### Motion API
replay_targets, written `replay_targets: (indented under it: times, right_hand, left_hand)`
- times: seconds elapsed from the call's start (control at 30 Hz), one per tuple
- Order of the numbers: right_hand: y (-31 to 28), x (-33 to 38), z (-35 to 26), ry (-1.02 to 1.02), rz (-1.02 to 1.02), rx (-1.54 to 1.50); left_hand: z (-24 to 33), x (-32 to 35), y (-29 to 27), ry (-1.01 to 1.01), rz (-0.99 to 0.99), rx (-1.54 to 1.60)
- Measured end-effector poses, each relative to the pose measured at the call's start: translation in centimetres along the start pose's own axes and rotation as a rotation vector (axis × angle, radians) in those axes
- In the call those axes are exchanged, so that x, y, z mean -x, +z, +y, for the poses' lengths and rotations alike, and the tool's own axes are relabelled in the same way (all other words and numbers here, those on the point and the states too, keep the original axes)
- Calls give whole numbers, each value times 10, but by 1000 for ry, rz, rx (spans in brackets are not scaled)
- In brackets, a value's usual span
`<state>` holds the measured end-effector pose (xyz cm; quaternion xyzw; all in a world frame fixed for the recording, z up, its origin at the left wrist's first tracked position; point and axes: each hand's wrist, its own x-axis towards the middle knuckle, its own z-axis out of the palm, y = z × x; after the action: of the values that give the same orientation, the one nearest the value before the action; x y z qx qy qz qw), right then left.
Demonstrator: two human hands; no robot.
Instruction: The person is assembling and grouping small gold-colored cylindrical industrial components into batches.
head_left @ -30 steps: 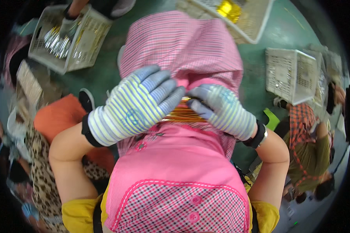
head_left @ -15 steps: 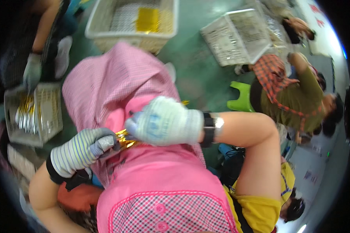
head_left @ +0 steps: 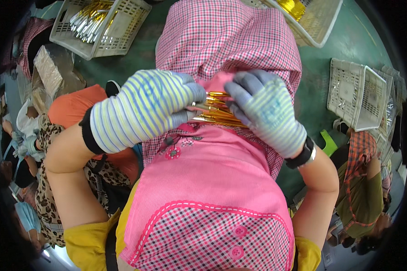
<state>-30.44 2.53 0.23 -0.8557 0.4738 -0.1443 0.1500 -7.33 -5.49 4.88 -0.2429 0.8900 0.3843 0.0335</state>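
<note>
A bundle of slender, shiny gold rods with silvery ends (head_left: 218, 108) lies crosswise over my lap, on a pink apron (head_left: 208, 167) with a checked skirt part. My left hand (head_left: 144, 108), in a striped knit glove, is closed around the silvery left end of the bundle. At the gold right end, the curled, grey-coated fingers of my gloved right hand (head_left: 271, 108) grip the rods. Part of each end is hidden by my fingers, and the exact kind of rod is not clear.
A white crate (head_left: 135, 27) holding similar silver-and-gold rods stands far left. Another crate (head_left: 320, 36) with gold pieces is at the far right. Further right are a tilted white crate (head_left: 346, 92), a green stool (head_left: 328, 143) and a seated person (head_left: 362, 198). Other people sit at the left.
The view has turned, so the crates appear shifted to the right. More of the rod bundle now shows between my hands, and both palms have tilted, with the right fingers pointing inward.
</note>
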Motion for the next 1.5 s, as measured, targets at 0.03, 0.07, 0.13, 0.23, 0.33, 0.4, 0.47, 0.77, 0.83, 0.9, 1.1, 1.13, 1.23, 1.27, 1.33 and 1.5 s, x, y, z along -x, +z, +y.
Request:
replay_targets:
  times: [0.03, 0.07, 0.13, 0.23, 0.33, 0.4, 0.47, 0.77, 0.83, 0.9, 1.1, 1.13, 1.23, 1.27, 1.33, 1.5]
  right_hand:
    - [-7, 5, -4, -24, -25, -38]
    - [-7, 10, -6, -28, -70, -57]
    - [-2, 9, -13, 24, -115, -22]
    - [6, 10, -15, 61, -159, 46]
    - [1, 9, -14, 87, -116, -51]
    - [-8, 14, -15, 260, -160, -319]
    - [-19, 14, -18, 602, -266, -861]
    - [-64, 3, -5, -61, -172, 143]
    - [-84, 16, 10, -51, -220, 346]
    - [-70, 56, 50, 49, -184, 572]
    - [-24, -5, 5, 29, -104, 189]
    - [-11, -10, 7, -15, 7, 161]
    - [-9, -7, 1, -126, 87, 94]
    - [-11, -1, -3, -109, 3, 1]
    - [-2, 8, -10, -1, -87, 19]
    - [4, 12, -12, 188, -268, -18]
  left_hand:
    - [2, 5, 4, 44, 1, -110]
    - [4, 6, 7, 19, -36, -160]
    - [3, 6, 17, 77, 24, -216]
    - [7, 2, 22, 158, 66, -306]
    - [-1, -1, 29, 274, 236, -464]
    - [-5, -8, 27, 345, 279, -520]
    - [-7, -14, 21, 419, 323, -578]
    - [11, -17, -13, 88, -87, 251]
    - [9, -11, -41, -325, -429, 480]
    - [-21, 25, -26, -857, -267, 976]
    - [-11, 1, -11, -144, 71, 284]
    - [-10, 4, -9, -110, 68, 195]
    - [-10, 13, -1, -150, 9, 104]
    - [-13, 14, 5, -105, -11, 7]
    - [-10, 10, 13, -25, -28, -169]
    - [-10, -4, 31, 166, 117, -457]
